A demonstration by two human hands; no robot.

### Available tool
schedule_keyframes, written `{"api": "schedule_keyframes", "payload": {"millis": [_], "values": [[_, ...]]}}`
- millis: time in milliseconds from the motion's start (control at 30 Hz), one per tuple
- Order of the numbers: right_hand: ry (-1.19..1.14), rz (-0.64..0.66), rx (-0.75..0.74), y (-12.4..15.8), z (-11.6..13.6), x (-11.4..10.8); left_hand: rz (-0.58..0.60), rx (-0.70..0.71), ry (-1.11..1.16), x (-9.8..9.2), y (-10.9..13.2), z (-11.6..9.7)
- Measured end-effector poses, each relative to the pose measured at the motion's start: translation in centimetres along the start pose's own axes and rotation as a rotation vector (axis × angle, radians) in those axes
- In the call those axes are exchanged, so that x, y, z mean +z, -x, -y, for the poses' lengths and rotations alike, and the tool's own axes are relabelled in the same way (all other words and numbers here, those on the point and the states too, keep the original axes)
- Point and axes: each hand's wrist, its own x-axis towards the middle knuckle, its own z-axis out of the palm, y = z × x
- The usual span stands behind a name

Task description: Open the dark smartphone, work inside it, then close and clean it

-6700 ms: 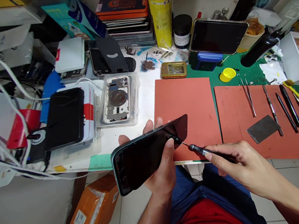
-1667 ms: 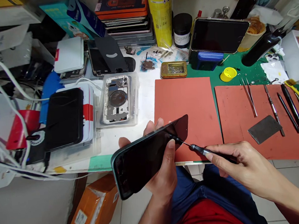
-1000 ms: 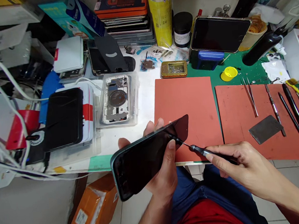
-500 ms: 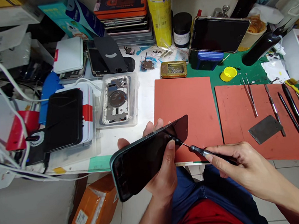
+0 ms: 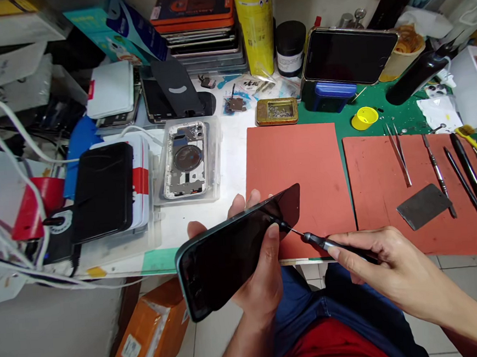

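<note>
A: Where's the phone (image 5: pixel 232 261)?

B: In the air at the front edge of the bench (image 5: pixel 230 146), tilted. Take its middle as the hub of a clock: one short end points to two o'clock, overlapping the red mat (image 5: pixel 294 157) in view, the other to eight.

A: And the hands?

B: The left hand (image 5: pixel 257 279) is wrapped round the phone, thumb along the nearer long edge, fingers behind and over the far one. The right hand (image 5: pixel 376 253), out towards three o'clock, grips a slim screwdriver (image 5: pixel 317 240) by its handle. The thin shaft reaches the two o'clock end; whether the tip touches, I can't tell.

A: How would it handle?

B: Light enough for one hand, I'd judge, and stiff. The dark front mirrors the screwdriver, so I'd expect slick glass, easy to scratch or crack.

A: Best hold?

B: By both long edges, about mid-length, palm behind and little pressure on the front. Pinched only at the eight o'clock end, it would probably swing under any push from the screwdriver.
</note>
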Motion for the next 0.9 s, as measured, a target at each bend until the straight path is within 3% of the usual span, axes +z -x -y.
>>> {"api": "schedule_keyframes", "payload": {"millis": [733, 900], "values": [[-0.032, -0.009, -0.003, -0.1, 0.2, -0.1, -0.050, -0.039, -0.040, 0.0, 0.3, 0.0], [-0.059, -0.012, 0.048, 1.1, 0.0, -0.4, -0.068, -0.020, -0.006, 0.3, 0.1, 0.0]]}}
